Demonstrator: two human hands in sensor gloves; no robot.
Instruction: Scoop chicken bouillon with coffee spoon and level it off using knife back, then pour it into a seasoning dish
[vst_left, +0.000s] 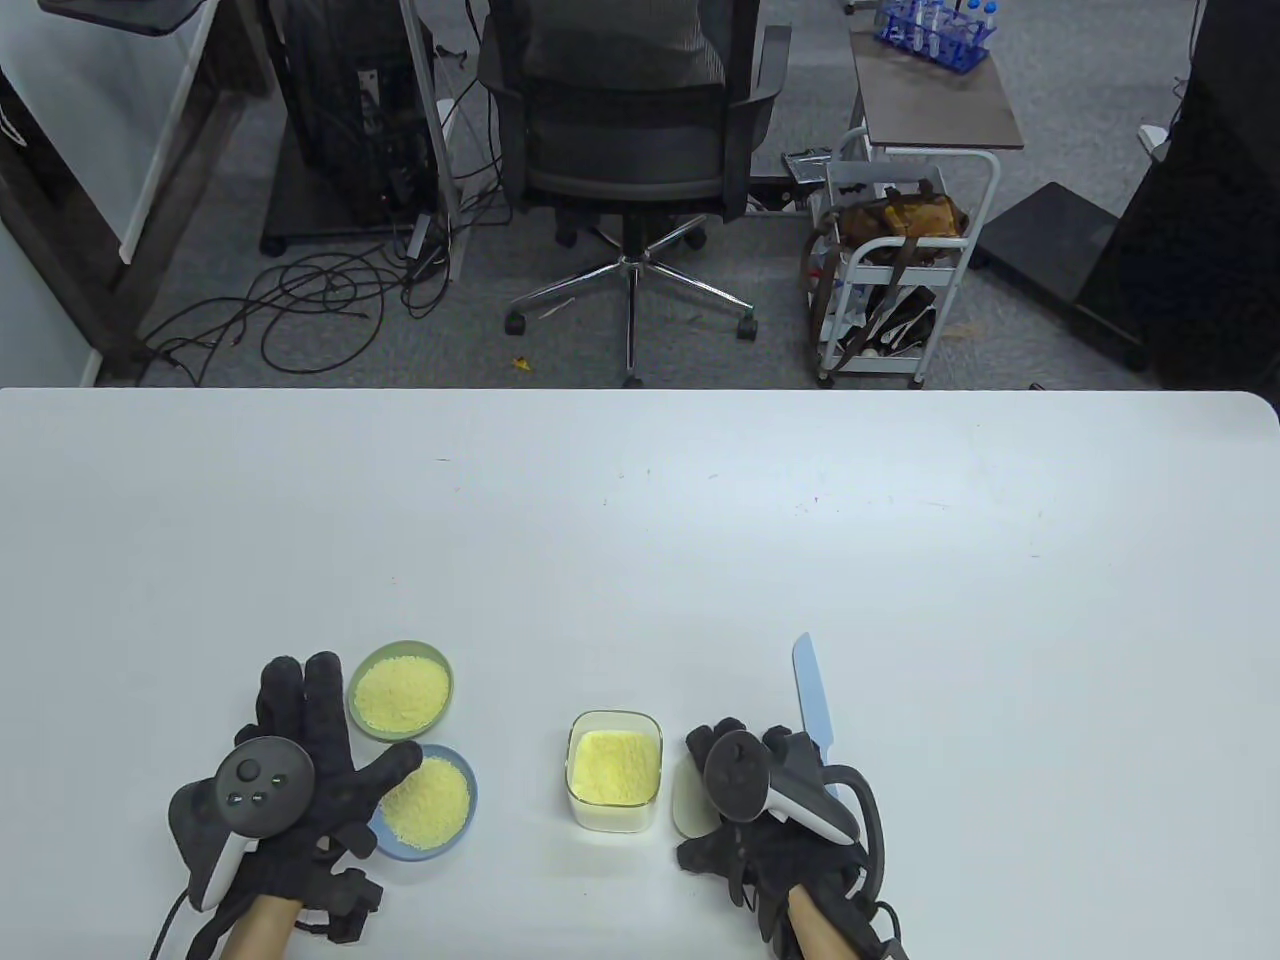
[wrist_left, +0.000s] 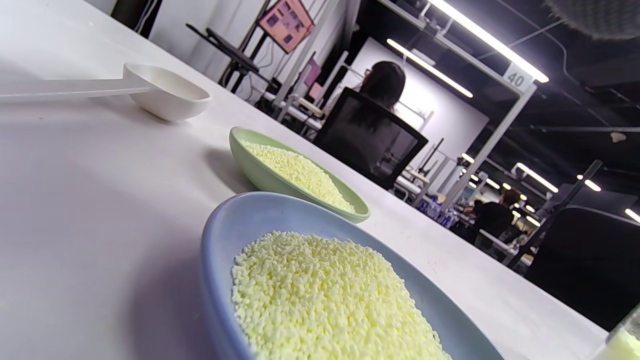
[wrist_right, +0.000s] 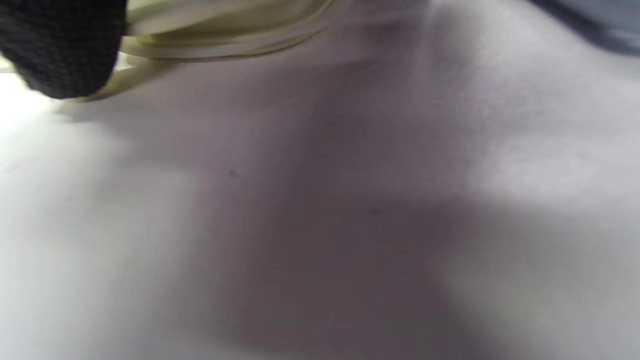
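Observation:
A clear square container (vst_left: 612, 818) of yellow chicken bouillon (vst_left: 612, 765) stands near the table's front edge. To its left are a green seasoning dish (vst_left: 400, 648) (wrist_left: 255, 172) and a blue one (vst_left: 470, 780) (wrist_left: 220, 235), both holding bouillon. My left hand (vst_left: 335, 730) lies flat with straight fingers beside them, thumb over the blue dish. A white coffee spoon (wrist_left: 167, 95) lies empty on the table; the table view hides it. My right hand (vst_left: 720, 745) rests right of the container, fingers on a pale lid (vst_left: 688, 800) (wrist_right: 225, 40). A pale blue knife (vst_left: 812, 695) points away just beyond that hand, its handle hidden.
The white table (vst_left: 640, 520) stretches far ahead of the hands. Past its far edge stand an office chair (vst_left: 630, 120) and a white cart (vst_left: 900, 270). In the left wrist view, people sit at desks in the background.

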